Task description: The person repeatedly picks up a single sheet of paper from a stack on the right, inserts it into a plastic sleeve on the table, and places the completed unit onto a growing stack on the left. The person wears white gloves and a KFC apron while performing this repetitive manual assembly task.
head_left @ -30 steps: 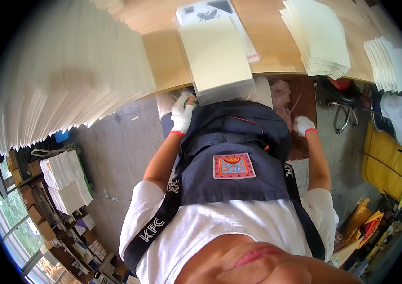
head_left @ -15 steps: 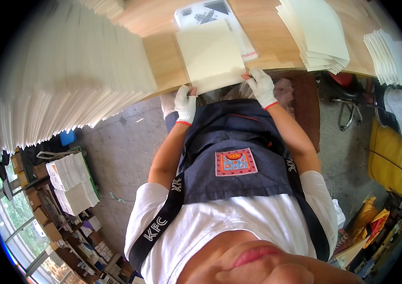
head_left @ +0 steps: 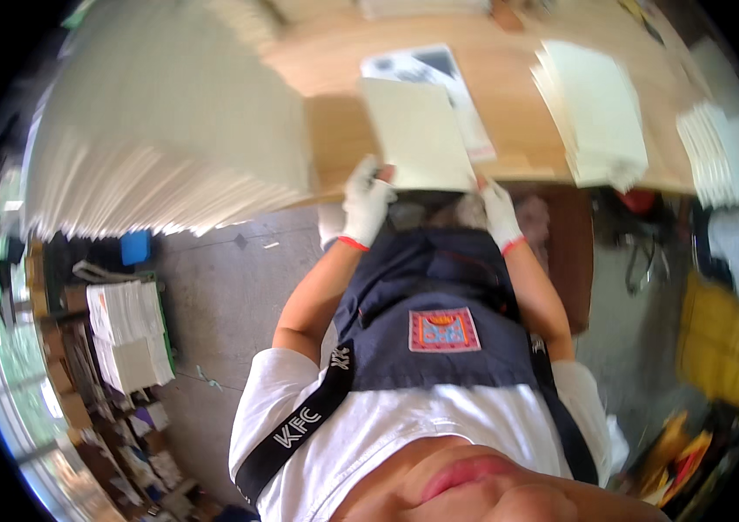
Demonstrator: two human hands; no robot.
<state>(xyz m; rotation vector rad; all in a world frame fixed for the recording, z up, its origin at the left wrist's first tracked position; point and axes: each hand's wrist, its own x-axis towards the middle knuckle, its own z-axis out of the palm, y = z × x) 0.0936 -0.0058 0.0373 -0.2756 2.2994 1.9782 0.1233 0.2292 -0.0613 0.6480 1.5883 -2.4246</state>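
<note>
A flat cream rectangular sheet [head_left: 421, 135] juts slightly over the near edge of the wooden table, held at its two near corners. At its left corner, my left hand [head_left: 367, 198] in a white glove is closed on the edge, bare fingertips showing. My right hand [head_left: 499, 213], gloved the same way, pinches the right corner. The far part of the sheet overlaps a white printed pack [head_left: 474, 122], which shows a dark pattern at its far end. Motion blurs the sheet and hands a little.
A tall, long stack of cream sheets [head_left: 169, 113] fills the table's left side. To the right stand a fanned cream pile [head_left: 595, 113] and a smaller white stack [head_left: 711, 152]. Below the table edge are a wheeled chair [head_left: 643, 252] and a brown panel [head_left: 568, 270].
The whole view has shifted, so the table sits lower and further right in the picture. Both hands still hold the sheet's near corners; my left hand has turned more upright along its edge.
</note>
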